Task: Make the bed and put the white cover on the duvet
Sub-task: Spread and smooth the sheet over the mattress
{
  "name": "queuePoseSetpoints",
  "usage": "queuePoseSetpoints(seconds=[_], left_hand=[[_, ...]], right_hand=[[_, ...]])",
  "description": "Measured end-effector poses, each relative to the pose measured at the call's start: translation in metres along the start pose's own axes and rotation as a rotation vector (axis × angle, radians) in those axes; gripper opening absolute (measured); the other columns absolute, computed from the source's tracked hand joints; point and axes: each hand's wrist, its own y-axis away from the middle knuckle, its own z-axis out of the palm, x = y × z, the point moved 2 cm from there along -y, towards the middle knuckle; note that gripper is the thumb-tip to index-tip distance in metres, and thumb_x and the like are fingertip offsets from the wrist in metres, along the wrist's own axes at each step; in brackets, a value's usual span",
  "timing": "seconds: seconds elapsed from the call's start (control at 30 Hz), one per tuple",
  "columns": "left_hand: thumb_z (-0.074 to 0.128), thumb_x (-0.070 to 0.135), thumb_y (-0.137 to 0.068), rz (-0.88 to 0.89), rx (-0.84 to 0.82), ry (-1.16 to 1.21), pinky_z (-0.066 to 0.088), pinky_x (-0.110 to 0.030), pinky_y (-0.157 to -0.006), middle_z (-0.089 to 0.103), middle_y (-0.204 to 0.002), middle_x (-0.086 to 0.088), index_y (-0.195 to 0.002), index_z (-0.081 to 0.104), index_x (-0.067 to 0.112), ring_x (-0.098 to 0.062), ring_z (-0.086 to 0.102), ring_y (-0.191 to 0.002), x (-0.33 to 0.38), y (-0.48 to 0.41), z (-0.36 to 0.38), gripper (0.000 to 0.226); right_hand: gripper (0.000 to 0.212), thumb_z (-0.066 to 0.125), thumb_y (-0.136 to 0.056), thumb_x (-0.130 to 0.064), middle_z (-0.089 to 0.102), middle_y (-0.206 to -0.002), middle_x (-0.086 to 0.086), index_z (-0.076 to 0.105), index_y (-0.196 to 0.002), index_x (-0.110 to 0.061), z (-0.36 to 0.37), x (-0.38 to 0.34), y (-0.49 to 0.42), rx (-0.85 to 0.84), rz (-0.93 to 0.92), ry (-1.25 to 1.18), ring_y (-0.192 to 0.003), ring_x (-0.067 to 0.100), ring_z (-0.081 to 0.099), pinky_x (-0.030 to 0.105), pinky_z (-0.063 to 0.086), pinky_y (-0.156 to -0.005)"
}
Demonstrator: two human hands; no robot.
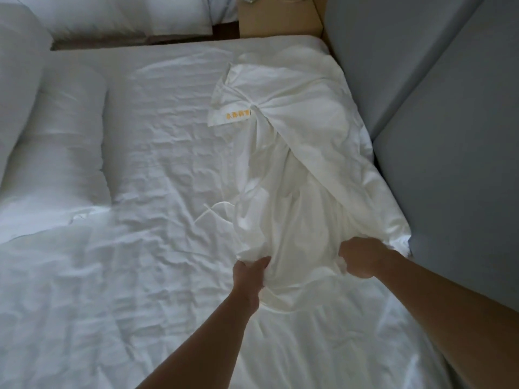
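Note:
A crumpled white duvet cover (295,153) with a small yellow embroidered mark lies bunched on the right side of the bed, against the grey headboard. My left hand (251,272) grips a fold at its near edge. My right hand (362,258) grips the bunched fabric a little to the right. The white sheet (168,169) on the mattress is wrinkled. A rolled white duvet (61,136) lies along the left side of the bed.
A padded grey headboard (449,122) runs along the right. A wooden nightstand (278,15) stands at the top, with a second bed's white bedding (126,15) beyond a narrow gap. More white bedding (16,66) bulges at the far left.

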Motion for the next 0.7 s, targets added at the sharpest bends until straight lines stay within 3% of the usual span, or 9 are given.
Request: queuePoseSetpoints(seconds=[0.1, 0.17, 0.23, 0.3, 0.37, 0.43, 0.53, 0.63, 0.7], left_hand=[[0.084, 0.028, -0.049, 0.128, 0.018, -0.377, 0.06, -0.048, -0.089, 0.076, -0.094, -0.001, -0.106, 0.069, 0.017, -0.024, 0.072, -0.091, 0.005, -0.002, -0.004, 0.059], [0.088, 0.033, -0.056, 0.227, 0.013, -0.474, 0.057, -0.042, -0.093, 0.072, -0.101, 0.004, -0.109, 0.062, 0.023, -0.019, 0.069, -0.095, 0.022, -0.004, -0.005, 0.06], [0.086, 0.04, -0.072, 0.351, 0.102, -0.543, 0.053, -0.038, -0.098, 0.066, -0.113, 0.004, -0.124, 0.058, 0.023, -0.017, 0.065, -0.104, 0.045, -0.02, -0.007, 0.061], [0.08, 0.043, -0.082, 0.406, 0.155, -0.649, 0.05, -0.038, -0.101, 0.064, -0.117, 0.001, -0.131, 0.058, 0.021, -0.018, 0.063, -0.108, 0.068, -0.035, -0.008, 0.058], [0.077, 0.034, -0.085, 0.353, 0.041, -0.764, 0.052, -0.04, -0.1, 0.069, -0.114, 0.002, -0.132, 0.059, 0.023, -0.021, 0.065, -0.109, 0.082, -0.042, -0.005, 0.052], [0.071, 0.024, -0.087, 0.288, -0.181, -1.024, 0.054, -0.038, -0.099, 0.071, -0.115, -0.001, -0.129, 0.063, 0.023, -0.026, 0.066, -0.112, 0.083, -0.039, 0.0, 0.044], [0.064, 0.017, -0.091, 0.223, -0.427, -1.368, 0.053, -0.034, -0.1, 0.065, -0.119, -0.002, -0.126, 0.067, 0.018, -0.027, 0.064, -0.117, 0.086, -0.03, 0.004, 0.035], [0.065, 0.027, -0.09, 0.472, -0.135, -1.282, 0.051, -0.033, -0.099, 0.065, -0.123, 0.001, -0.123, 0.065, 0.024, -0.021, 0.06, -0.12, 0.129, -0.054, 0.003, 0.033], [0.064, 0.032, -0.091, 0.573, 0.058, -1.164, 0.047, -0.037, -0.102, 0.058, -0.13, -0.003, -0.131, 0.058, 0.024, -0.025, 0.054, -0.124, 0.163, -0.075, 0.003, 0.041]], right_hand=[[0.01, 0.071, -0.074, -0.026, 0.064, -0.075, -0.006, 0.064, -0.078, -0.019, 0.001, -0.023, -0.008, -0.207, 0.007, -0.097, -0.083, 0.02, 0.068, 0.033, 0.057, -0.081], [0.024, 0.077, -0.068, -0.035, 0.061, -0.056, -0.006, 0.062, -0.064, -0.017, -0.019, -0.035, -0.022, -0.24, 0.03, -0.283, -0.061, 0.018, 0.062, 0.027, 0.052, -0.067], [0.033, 0.073, -0.077, -0.046, 0.067, -0.07, -0.001, 0.067, -0.08, -0.014, -0.048, -0.051, -0.039, -0.036, 0.035, -0.438, -0.068, 0.02, 0.063, 0.03, 0.052, -0.071], [0.039, 0.065, -0.086, -0.054, 0.064, -0.091, 0.001, 0.061, -0.097, -0.017, -0.079, -0.07, -0.052, 0.301, 0.035, -0.5, -0.085, 0.022, 0.061, 0.035, 0.053, -0.081], [0.041, 0.065, -0.089, -0.05, 0.06, -0.107, 0.003, 0.059, -0.114, -0.019, -0.102, -0.09, -0.061, 0.52, -0.012, -0.589, -0.098, 0.023, 0.059, 0.038, 0.052, -0.088], [0.049, 0.064, -0.092, -0.044, 0.055, -0.126, 0.008, 0.055, -0.134, -0.022, -0.117, -0.104, -0.075, 0.572, -0.084, -0.586, -0.112, 0.026, 0.057, 0.04, 0.051, -0.096], [0.052, 0.062, -0.095, -0.04, 0.048, -0.145, 0.007, 0.051, -0.143, -0.024, -0.128, -0.111, -0.095, 0.565, -0.088, -0.505, -0.128, 0.029, 0.051, 0.044, 0.046, -0.106], [0.047, 0.062, -0.096, -0.038, 0.051, -0.145, 0.004, 0.056, -0.139, -0.022, -0.141, -0.107, -0.121, 0.626, -0.059, -0.435, -0.127, 0.03, 0.053, 0.048, 0.045, -0.105], [0.035, 0.061, -0.095, -0.033, 0.062, -0.133, 0.006, 0.066, -0.126, -0.016, -0.16, -0.1, -0.145, 0.768, -0.055, -0.382, -0.115, 0.034, 0.06, 0.046, 0.048, -0.095]])
